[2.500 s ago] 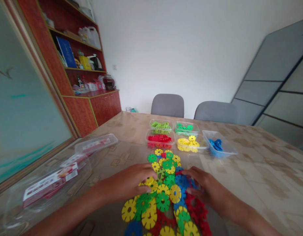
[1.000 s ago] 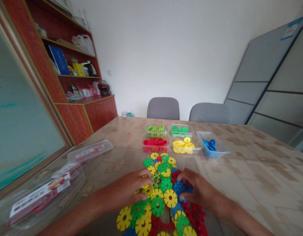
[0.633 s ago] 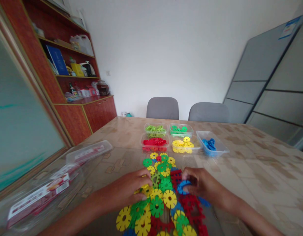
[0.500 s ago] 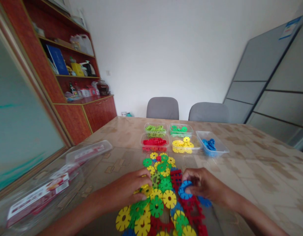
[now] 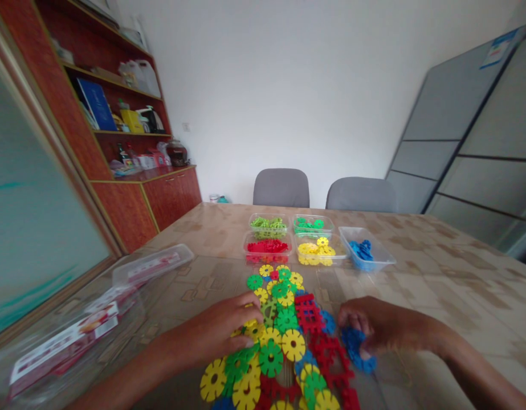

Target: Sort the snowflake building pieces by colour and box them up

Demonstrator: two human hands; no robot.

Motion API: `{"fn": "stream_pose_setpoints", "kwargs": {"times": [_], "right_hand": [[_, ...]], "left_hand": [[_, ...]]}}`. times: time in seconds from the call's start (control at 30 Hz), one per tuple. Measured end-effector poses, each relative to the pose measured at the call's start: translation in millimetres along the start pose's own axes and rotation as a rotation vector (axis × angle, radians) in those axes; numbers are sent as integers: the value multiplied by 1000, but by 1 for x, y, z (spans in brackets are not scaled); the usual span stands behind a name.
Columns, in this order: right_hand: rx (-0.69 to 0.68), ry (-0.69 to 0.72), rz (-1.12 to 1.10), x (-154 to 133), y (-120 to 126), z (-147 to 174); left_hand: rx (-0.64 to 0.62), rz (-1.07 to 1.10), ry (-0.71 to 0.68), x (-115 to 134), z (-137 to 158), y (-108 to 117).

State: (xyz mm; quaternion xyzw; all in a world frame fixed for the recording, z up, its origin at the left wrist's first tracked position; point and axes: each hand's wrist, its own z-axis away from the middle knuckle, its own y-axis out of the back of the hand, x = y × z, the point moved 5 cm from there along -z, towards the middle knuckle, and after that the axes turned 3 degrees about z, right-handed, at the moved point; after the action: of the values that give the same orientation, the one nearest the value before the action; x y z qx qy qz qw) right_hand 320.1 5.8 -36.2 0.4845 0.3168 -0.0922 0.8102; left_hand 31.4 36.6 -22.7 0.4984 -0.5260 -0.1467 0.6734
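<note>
My right hand [image 5: 371,324] is closed on blue notched plastic discs [image 5: 354,347], overlapping and just right of the pile, low over the table. My left hand [image 5: 237,322] rests at the pile's left side, thumb and fingers curled around a yellow notched disc [image 5: 254,330]. Between my hands lies a long pile of interlocking pieces. Yellow discs [image 5: 293,344] and green discs [image 5: 270,357] make up its middle. Red square-lattice pieces [image 5: 331,359] line its right side, with a blue disc [image 5: 328,322] beside them. My fingers partly hide the held pieces.
Clear tubs stand behind the pile, holding red pieces [image 5: 268,247], yellow discs [image 5: 316,250], blue discs [image 5: 362,250], light green pieces [image 5: 268,224] and green discs [image 5: 309,224]. Clear lids [image 5: 154,263] lie at the left. Two grey chairs [image 5: 281,188] stand beyond the table [image 5: 451,285].
My right hand has moved right, off the red lattice pieces, with blue in its fingers. A blue disc now shows beside the red pieces. My left hand has stayed in place.
</note>
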Motion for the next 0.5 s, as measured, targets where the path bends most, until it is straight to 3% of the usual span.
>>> {"fn": "stream_pose_setpoints", "kwargs": {"times": [0.2,0.5], "right_hand": [[93,31,146,-2,-4,-2],[64,48,-24,-9,-1,-4]], "left_hand": [[-29,27,23,-1,0,-2],[-34,7,49,-3,-1,-3]]}}
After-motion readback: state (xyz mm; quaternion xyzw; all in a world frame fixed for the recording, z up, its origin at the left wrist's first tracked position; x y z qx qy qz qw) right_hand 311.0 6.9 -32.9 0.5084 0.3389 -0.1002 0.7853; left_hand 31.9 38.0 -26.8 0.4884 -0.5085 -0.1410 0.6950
